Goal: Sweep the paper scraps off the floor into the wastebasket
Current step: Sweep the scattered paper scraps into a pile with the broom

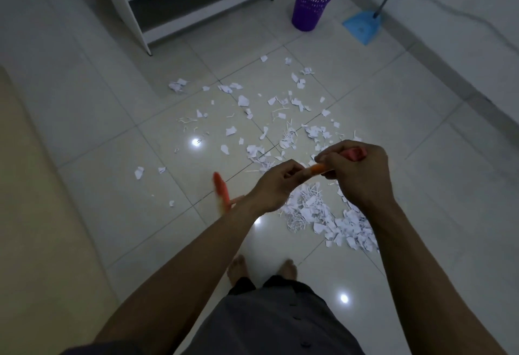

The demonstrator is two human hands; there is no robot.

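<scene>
Both hands (276, 183) (355, 170) clenched on broom handle (318, 168); head (220, 190) low left; scraps (317, 208) right of head; wastebasket (310, 5) far ahead.

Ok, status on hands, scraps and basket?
Both hands, left hand and right hand, gripping orange broom handle. Paper scraps still on floor. Purple wastebasket upright, path unobstructed.

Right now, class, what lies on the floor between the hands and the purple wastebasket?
In the head view, scattered paper scraps cover the tiles between the hands and the wastebasket; nearest the basket the floor is bare.
</scene>
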